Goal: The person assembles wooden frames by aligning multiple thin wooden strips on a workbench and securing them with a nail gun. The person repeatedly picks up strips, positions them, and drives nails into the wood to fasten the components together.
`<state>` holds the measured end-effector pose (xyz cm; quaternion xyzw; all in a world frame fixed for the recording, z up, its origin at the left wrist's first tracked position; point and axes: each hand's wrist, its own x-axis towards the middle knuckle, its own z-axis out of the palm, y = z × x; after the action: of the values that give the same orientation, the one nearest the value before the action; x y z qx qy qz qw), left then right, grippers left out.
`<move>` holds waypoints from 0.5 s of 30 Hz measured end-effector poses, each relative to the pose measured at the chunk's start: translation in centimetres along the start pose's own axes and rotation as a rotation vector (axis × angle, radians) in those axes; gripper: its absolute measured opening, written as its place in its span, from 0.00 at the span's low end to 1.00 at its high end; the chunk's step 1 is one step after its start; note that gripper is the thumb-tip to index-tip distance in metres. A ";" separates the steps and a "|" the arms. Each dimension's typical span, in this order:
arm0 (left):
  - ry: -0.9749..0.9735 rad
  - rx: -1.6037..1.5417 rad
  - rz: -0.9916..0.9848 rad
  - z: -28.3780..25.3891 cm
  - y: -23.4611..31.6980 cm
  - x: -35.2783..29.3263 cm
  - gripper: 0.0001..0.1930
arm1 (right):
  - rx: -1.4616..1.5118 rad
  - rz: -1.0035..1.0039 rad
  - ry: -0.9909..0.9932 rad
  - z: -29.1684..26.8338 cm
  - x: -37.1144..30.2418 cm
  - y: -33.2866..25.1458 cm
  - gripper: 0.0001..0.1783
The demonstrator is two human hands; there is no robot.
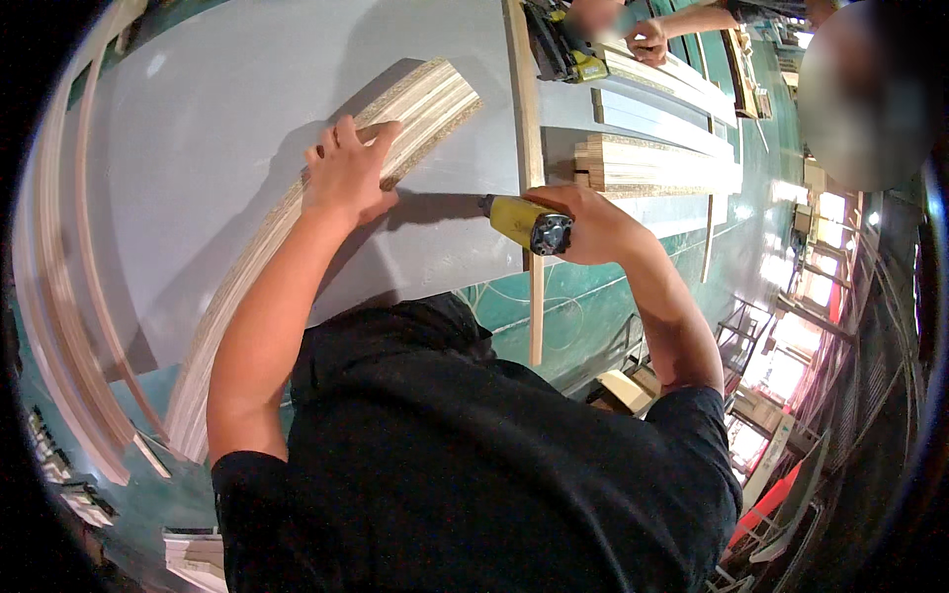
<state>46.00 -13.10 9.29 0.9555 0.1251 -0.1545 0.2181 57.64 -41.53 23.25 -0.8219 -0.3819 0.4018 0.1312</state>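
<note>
Bundle (435, 104) of long, pale wood strips, laid on a grey board (227, 109) and seen to run from the upper middle of the view down past the left forearm; its bend is partly due to the lens. The far part of the bundle is covered by the left hand (348, 176), whose fingers are spread wide over the top, with the thumb set well apart toward the right side. A yellow and black tool (516, 219) is gripped by the right hand (593, 225); the fingers are largely hidden, so the trigger finger's position cannot be told. The tool's nose is pointed leftward and is held apart from the bundle. Beside the tool a narrow batten (529, 109) is seen, and to its right a second stack (647, 166) of strips. At the top, a co-worker's hand (648, 44) is placed near further strips.

Handling, as judged: the bundle is likely stiff across its thickness, fairly heavy as a whole and somewhat springy along its length, with strips that may slide over one another unless fastened. Hold is best taken across both long sides, with fingertips kept clear of the tool's nose.
</note>
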 end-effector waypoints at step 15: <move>0.082 -0.012 0.119 1.7 2.0 -2.4 0.48 | -0.255 -0.002 -0.021 -4.7 3.4 2.7 0.27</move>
<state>43.96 -16.11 9.43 0.9654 0.0777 -0.1012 0.2273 63.86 -40.43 22.97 -0.8272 -0.4322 0.3584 0.0220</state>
